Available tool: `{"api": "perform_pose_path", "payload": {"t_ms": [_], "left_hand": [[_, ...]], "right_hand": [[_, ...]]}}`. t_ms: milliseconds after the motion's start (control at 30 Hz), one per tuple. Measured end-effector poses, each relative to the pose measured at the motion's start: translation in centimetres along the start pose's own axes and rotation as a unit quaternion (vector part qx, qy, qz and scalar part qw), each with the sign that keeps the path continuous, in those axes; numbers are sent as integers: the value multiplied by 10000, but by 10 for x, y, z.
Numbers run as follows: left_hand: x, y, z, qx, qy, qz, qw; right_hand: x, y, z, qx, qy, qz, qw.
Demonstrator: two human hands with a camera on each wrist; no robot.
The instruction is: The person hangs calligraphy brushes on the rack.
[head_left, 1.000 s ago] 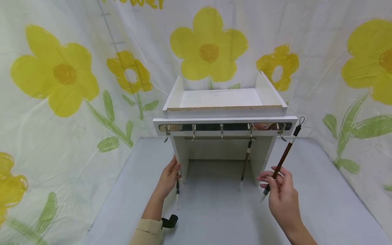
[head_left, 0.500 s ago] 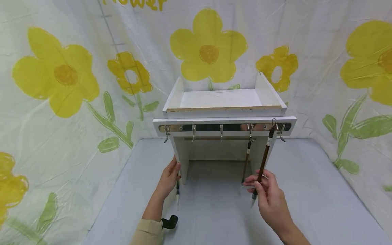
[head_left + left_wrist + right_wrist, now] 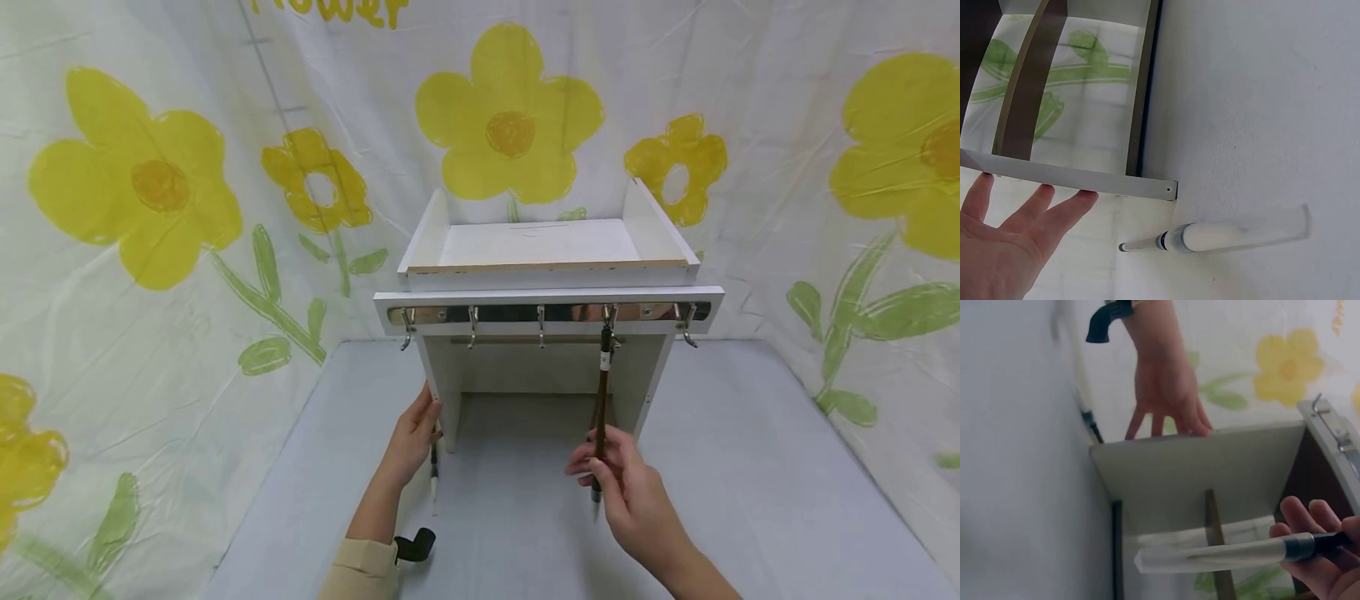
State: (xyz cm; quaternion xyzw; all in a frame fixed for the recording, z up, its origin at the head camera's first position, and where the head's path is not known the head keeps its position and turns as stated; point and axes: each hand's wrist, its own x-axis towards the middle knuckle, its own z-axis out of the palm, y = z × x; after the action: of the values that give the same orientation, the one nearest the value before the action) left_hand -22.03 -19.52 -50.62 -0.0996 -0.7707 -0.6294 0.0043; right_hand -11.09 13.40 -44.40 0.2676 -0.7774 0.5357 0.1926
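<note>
A white wooden shelf [image 3: 540, 242] bears a metal rail with several hooks. My right hand [image 3: 626, 492] pinches a brown-handled writing brush [image 3: 602, 392] near its lower end. Its black top and loop stand right at the fourth hook [image 3: 612, 318] from the left. In the right wrist view the brush's bristles [image 3: 1229, 555] sit inside a clear cap. Another brush hung there is mostly hidden behind it. My left hand [image 3: 1016, 231] rests straight fingertips on the shelf's left side panel [image 3: 1079, 178]. A further capped brush [image 3: 1241, 232] lies on the table beside that panel.
The shelf stands on a pale table [image 3: 517, 533] against a white sheet [image 3: 247, 83] painted with yellow flowers. A small black curved piece [image 3: 416, 544] sticks out by the left cuff. The rightmost hook [image 3: 688, 325] lies to the right of the held brush.
My right hand has moved left with the brush, from beyond the rail's right end to the fourth hook, where it overlaps the hanging brush. The left hand has stayed at the side panel.
</note>
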Motion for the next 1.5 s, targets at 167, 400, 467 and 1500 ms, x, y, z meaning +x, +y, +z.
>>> {"api": "perform_pose_path", "payload": {"t_ms": [167, 400, 467, 1500], "left_hand": [[-1, -1, 0, 8, 9, 19, 10000], [1, -4, -2, -11, 4, 31, 10000], [1, -3, -2, -19, 9, 33, 10000], [1, 1, 0, 2, 5, -62, 10000]], "right_hand": [[-1, 2, 6, 113, -334, 93, 9993], [-1, 5, 12, 231, -548, 64, 9982], [-1, 6, 14, 263, -583, 14, 9980], [-10, 12, 27, 462, -1091, 308, 9925]]}}
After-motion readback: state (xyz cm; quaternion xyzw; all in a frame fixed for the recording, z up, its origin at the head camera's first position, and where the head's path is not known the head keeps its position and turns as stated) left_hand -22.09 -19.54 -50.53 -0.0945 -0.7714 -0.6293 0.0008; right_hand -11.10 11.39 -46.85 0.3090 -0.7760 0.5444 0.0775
